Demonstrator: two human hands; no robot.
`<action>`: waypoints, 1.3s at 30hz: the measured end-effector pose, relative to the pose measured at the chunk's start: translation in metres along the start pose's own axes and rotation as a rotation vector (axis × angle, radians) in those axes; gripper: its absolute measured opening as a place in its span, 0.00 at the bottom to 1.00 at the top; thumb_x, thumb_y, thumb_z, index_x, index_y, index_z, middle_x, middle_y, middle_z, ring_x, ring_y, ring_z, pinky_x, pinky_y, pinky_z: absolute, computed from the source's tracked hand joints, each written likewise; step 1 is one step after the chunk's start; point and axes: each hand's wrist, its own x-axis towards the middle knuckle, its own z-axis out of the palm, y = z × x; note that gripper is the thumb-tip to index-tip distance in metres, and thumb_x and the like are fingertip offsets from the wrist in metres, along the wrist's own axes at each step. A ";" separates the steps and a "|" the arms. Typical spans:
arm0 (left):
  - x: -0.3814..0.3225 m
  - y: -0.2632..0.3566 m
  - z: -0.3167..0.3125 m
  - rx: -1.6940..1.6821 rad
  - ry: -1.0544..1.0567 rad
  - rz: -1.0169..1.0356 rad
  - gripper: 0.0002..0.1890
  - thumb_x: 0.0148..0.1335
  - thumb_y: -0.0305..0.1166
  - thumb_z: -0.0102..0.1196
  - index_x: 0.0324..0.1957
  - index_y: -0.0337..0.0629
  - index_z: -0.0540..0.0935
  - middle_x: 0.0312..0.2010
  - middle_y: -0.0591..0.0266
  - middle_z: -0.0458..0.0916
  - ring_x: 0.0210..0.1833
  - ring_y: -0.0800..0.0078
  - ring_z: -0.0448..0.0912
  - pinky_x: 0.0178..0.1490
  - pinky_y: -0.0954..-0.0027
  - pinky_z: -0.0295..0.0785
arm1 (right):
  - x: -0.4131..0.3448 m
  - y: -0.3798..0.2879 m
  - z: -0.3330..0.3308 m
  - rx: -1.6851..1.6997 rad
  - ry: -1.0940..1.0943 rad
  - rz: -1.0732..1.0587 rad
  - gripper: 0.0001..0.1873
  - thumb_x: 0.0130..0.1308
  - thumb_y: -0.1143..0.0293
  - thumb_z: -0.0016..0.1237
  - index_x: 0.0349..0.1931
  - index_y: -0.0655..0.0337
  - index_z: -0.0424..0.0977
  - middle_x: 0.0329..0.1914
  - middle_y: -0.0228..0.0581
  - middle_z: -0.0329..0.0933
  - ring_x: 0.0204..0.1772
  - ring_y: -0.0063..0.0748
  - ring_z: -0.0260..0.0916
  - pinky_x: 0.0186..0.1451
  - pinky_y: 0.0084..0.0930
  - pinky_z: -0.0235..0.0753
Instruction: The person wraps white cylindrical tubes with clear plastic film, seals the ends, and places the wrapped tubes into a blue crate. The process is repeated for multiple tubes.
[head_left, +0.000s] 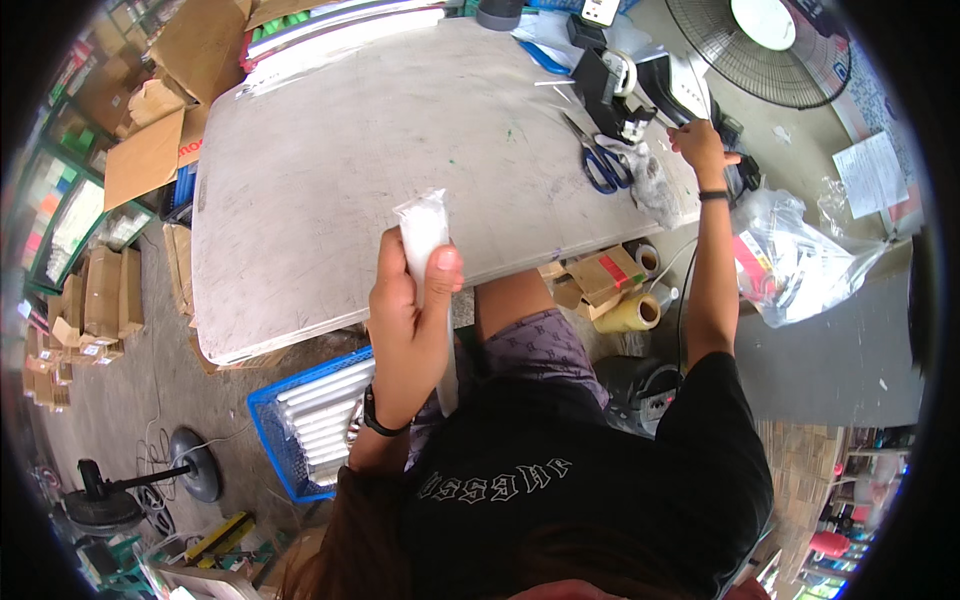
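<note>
My left hand (412, 322) is wrapped around a long white tube (424, 232) in clear plastic film. The tube's upper end pokes out above my thumb, and its lower end reaches down towards my lap. My right hand (701, 150) is stretched out over the right end of the table (337, 172), at the front of a black and white device (679, 86) that looks like a label printer. Whether its fingers pinch anything there is too small to tell. A black tape dispenser (600, 90), a grey cloth (651, 180) and blue-handled scissors (604, 166) lie left of that hand.
Below the table's front edge, a blue plastic crate (259, 420) holds several wrapped white tubes (322, 435). A standing fan (757, 45) is at the far right, above a clear plastic bag (814, 262). Cardboard boxes (101, 292) and a fan base (196, 461) occupy the left floor.
</note>
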 end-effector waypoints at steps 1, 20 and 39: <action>0.001 0.002 0.003 0.011 0.016 0.009 0.15 0.76 0.40 0.54 0.47 0.35 0.74 0.34 0.64 0.79 0.36 0.79 0.76 0.42 0.75 0.72 | -0.013 -0.015 -0.012 0.150 0.019 -0.109 0.22 0.71 0.54 0.58 0.43 0.70 0.84 0.37 0.34 0.85 0.34 0.22 0.77 0.48 0.24 0.73; -0.002 -0.002 0.031 0.317 0.209 0.457 0.55 0.57 0.27 0.73 0.76 0.30 0.46 0.22 0.62 0.75 0.24 0.73 0.77 0.31 0.73 0.74 | -0.220 -0.220 -0.080 1.115 -0.867 -0.572 0.27 0.72 0.67 0.57 0.68 0.64 0.69 0.32 0.23 0.74 0.33 0.14 0.70 0.41 0.13 0.70; 0.002 0.004 0.015 0.478 0.164 0.438 0.31 0.57 0.36 0.72 0.63 0.52 0.78 0.34 0.59 0.79 0.30 0.61 0.83 0.31 0.61 0.80 | -0.205 -0.229 -0.075 0.943 -1.085 -0.550 0.29 0.71 0.67 0.58 0.69 0.65 0.67 0.31 0.27 0.75 0.32 0.15 0.68 0.37 0.15 0.69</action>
